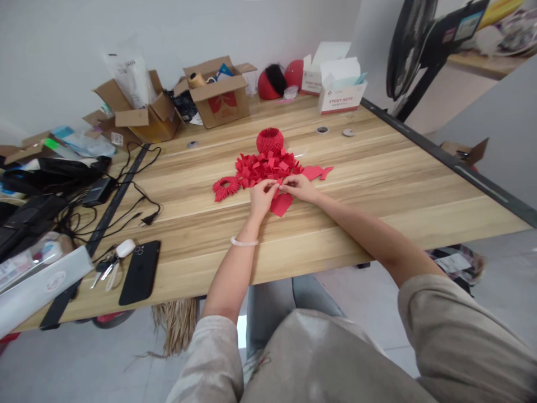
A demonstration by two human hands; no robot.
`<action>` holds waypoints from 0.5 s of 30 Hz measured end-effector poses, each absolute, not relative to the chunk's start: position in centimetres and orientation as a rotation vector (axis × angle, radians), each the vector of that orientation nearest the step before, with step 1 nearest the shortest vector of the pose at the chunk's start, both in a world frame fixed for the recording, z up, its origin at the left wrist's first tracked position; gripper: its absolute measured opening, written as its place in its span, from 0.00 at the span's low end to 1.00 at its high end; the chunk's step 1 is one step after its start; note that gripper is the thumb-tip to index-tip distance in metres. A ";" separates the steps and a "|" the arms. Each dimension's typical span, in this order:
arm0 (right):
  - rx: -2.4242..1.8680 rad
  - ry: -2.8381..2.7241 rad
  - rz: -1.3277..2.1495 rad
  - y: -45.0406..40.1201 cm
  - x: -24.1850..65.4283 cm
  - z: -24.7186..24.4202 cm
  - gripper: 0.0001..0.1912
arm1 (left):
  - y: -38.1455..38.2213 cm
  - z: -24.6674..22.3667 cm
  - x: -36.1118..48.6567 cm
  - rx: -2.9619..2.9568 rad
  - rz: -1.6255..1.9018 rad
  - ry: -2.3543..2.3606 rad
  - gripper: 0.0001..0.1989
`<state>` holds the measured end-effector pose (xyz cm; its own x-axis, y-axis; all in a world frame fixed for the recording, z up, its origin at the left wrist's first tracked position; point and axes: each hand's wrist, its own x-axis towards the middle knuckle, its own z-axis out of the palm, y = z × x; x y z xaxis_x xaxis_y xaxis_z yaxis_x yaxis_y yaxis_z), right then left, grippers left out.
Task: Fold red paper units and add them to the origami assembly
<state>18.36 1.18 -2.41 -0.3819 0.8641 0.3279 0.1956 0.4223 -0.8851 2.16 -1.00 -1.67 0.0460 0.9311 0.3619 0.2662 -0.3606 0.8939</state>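
Note:
My left hand (263, 197) and my right hand (298, 187) meet fingertip to fingertip, pinching a small piece of red paper between them. Just under them, flat red paper (281, 205) lies on the wooden table. Behind my fingers spreads a heap of folded red paper pieces (268, 165). A round red bowl shape built of folded paper (269, 140) stands at the back of the heap. To the left lies a red ring of folded paper (226, 187). More flat red paper (312, 172) rests right of the heap. The exact fold of the held piece is too small to make out.
A black phone (140, 272), keys (109, 268) and tangled black cables (134, 190) lie at the left. Along the wall stand open cardboard boxes (222, 103) and white sticky-note boxes (342, 95). A black fan (413, 50) stands beyond the right edge.

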 end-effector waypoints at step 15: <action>-0.948 -1.854 0.938 1.0 18.3 -2.2 0.18 | -1.3 -1.5 2.1 1.799 1.292 1.224 0.06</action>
